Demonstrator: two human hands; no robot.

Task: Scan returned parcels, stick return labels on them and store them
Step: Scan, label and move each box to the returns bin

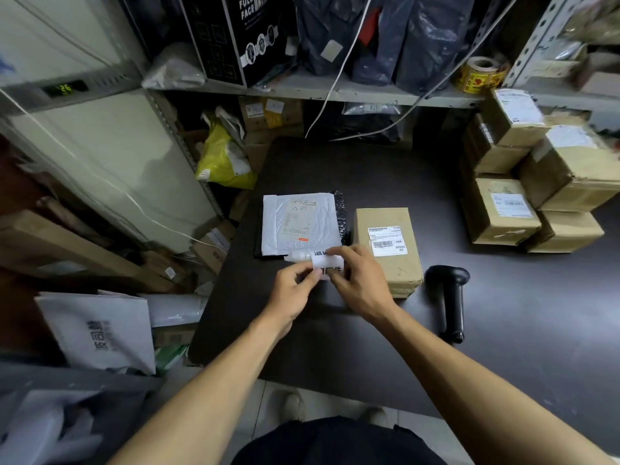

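- A white return label (327, 265) printed with bold black characters is pinched from both sides by the left hand (291, 292) and right hand (360, 280).
- It is held over the dark desk (385, 169), just before a white padded parcel (300, 223) and beside a cardboard box (389, 250).
- Its long axis cannot be told.

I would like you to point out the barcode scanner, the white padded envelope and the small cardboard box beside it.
barcode scanner (451, 297): head view, on its black handle.
white padded envelope (298, 223): head view, on its printed label.
small cardboard box (385, 243): head view, on the white shipping label on its top.
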